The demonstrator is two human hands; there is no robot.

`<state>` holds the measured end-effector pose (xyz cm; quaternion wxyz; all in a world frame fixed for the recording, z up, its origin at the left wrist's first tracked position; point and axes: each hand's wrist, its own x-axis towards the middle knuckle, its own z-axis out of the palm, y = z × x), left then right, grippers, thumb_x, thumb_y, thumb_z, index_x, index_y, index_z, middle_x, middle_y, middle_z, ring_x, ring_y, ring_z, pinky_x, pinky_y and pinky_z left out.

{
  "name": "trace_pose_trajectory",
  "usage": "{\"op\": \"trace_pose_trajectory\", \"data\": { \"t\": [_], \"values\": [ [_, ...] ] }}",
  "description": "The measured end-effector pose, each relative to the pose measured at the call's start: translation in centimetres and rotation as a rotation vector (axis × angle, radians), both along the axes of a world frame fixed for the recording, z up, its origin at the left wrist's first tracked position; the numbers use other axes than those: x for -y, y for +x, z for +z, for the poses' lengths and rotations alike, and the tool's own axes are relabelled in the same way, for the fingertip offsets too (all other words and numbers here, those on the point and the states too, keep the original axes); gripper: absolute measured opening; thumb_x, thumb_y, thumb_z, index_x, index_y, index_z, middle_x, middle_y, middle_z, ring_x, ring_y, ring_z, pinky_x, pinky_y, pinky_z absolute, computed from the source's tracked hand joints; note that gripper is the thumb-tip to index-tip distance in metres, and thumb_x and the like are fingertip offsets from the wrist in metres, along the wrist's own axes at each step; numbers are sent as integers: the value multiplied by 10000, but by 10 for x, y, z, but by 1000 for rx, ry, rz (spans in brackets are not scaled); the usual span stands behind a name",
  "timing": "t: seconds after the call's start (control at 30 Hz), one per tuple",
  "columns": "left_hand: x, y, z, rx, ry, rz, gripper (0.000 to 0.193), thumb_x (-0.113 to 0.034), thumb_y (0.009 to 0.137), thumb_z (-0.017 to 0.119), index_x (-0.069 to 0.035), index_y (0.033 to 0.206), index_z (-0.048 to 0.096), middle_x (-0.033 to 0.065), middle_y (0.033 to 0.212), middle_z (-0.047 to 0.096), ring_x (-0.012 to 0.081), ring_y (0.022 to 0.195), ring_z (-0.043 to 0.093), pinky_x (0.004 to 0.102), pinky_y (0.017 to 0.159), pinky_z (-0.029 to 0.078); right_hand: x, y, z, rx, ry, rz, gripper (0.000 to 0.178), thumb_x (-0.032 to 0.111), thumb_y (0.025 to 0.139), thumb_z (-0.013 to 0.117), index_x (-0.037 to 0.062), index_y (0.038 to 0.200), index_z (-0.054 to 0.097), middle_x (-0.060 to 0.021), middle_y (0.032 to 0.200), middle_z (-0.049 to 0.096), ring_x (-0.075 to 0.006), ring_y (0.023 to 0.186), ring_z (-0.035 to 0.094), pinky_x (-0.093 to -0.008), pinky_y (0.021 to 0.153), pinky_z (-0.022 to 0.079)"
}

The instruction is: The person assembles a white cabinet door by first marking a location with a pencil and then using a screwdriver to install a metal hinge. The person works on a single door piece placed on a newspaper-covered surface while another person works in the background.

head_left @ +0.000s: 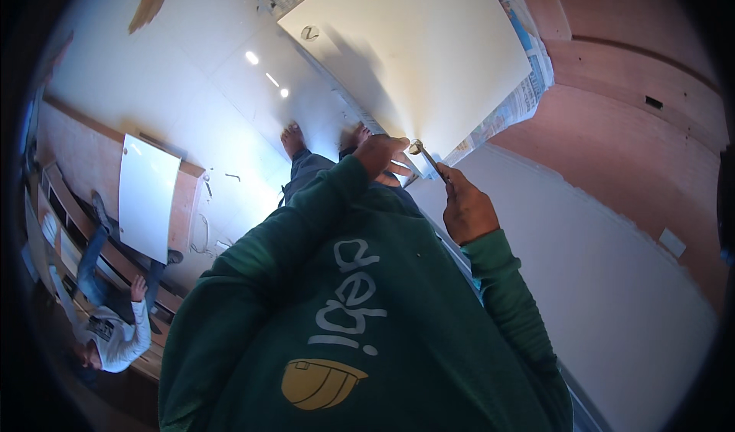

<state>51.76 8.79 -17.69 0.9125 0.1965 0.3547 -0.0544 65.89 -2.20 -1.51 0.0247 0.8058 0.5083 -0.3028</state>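
My right hand is closed around a slim hand tool, too small to tell its exact kind. Its far end meets a small brownish round spot near the close edge of a large pale board. Beside that spot, my left hand has its fingers apart at the board's edge. Whether anything small lies under those fingers is hidden. A circle with a mark shows near the board's far left corner.
Newspaper lies under the board. Reddish wooden panels stand on the right, beside a pale grey surface. At the left, another person is near a white panel. Small tools lie on the tiled floor.
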Motion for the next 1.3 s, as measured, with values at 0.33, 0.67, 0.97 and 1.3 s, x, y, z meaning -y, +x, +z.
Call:
{"op": "trace_pose_trajectory", "data": {
  "t": [0.33,0.67,0.97,1.3],
  "values": [
    [-8,-3,9,14,32,-53,579,-455,1079,487,-10,1440,406,244,1370,553,373,1262,616,538,987,548,-20,-18,13,-129,-195,-68,393,65,1009,522,71,1392,607,-201,812,700,-359,760,706,-419,719,560],
    [-4,-2,11,-12,64,7,546,-416,1068,533,16,1395,466,234,1346,565,375,1252,612,526,975,565,-13,-34,-1,-93,-55,-104,427,43,951,555,35,1374,610,-231,798,689,-398,718,683,-456,684,539],
    [2,-1,4,-12,109,17,590,-469,1054,543,19,1376,470,208,1277,599,367,1216,643,523,959,570,-27,-40,1,180,-232,-15,489,54,921,571,39,1410,576,-226,714,661,-404,660,677,-496,618,540],
    [5,-1,10,-16,92,30,726,-577,1026,525,-18,1464,373,232,1328,573,376,1239,632,524,968,560,-9,-15,13,122,-105,121,486,56,939,568,42,1425,571,-215,693,663,-378,572,652,-482,541,517]
  ]
}}
